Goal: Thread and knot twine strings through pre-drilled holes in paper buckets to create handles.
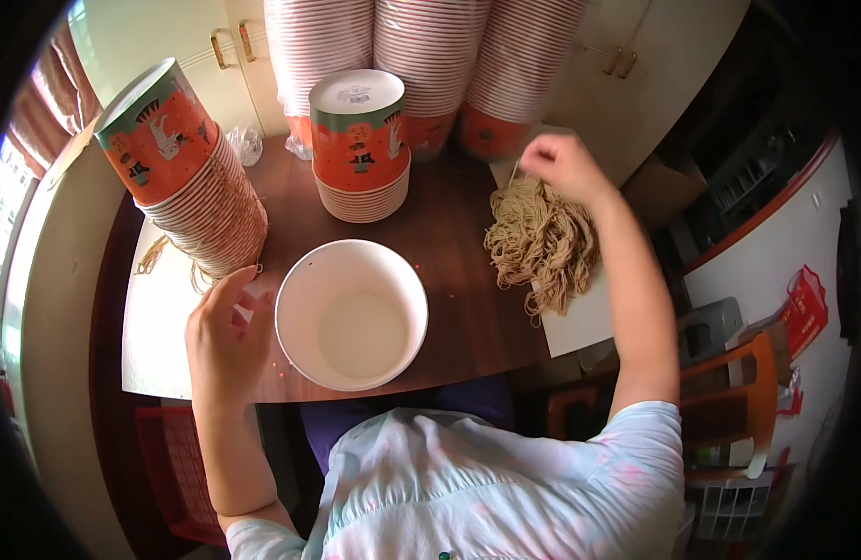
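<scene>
A white paper bucket [352, 315] stands upright in front of me, its open mouth facing up. Beside its left rim is my left hand [227, 336], fingers curved and apart, with nothing seen in it. My right hand [563, 166] is raised at the top of a tangled heap of tan cord [542, 238]. Its fingertips are pinched on a strand of cord, slightly blurred. To the left leans a tall stack of orange and green paper buckets [183, 159], upside down, with loose cord ends hanging by its lower rims.
A shorter upside-down bucket stack [360, 149] stands behind the white bucket. Several tall plastic-wrapped bucket stacks [426, 65] rise at the back, before pale cupboards [192, 47]. A wooden chair [729, 401] is at the right; a red crate [174, 467] sits below the table's left side.
</scene>
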`<state>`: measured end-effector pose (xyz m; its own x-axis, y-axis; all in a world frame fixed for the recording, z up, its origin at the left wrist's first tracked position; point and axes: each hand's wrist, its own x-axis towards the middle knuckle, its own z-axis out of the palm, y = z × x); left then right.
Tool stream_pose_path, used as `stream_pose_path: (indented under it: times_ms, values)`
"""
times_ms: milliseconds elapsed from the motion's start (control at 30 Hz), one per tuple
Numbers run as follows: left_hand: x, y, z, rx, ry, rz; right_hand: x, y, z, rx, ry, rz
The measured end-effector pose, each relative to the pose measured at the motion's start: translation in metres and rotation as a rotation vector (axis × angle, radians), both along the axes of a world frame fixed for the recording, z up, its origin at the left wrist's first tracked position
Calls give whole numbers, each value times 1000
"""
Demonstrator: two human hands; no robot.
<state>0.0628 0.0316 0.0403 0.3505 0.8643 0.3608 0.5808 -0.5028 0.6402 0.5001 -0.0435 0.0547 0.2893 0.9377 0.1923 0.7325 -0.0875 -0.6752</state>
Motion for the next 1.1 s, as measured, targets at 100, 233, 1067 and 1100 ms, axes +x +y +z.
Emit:
stream_pose_path:
  times_ms: [100, 233, 1067, 1100]
  values:
    - [11, 3, 15, -76, -112, -86, 11, 3, 50, 198, 333, 117]
    - [21, 6, 27, 25, -202, -298, -41, 0, 114, 183, 569, 210]
    - [99, -6, 48, -721, -535, -818, -136, 2, 113, 52, 462, 464]
    - [105, -7, 47, -686, -509, -806, -135, 1, 113, 43, 478, 469]
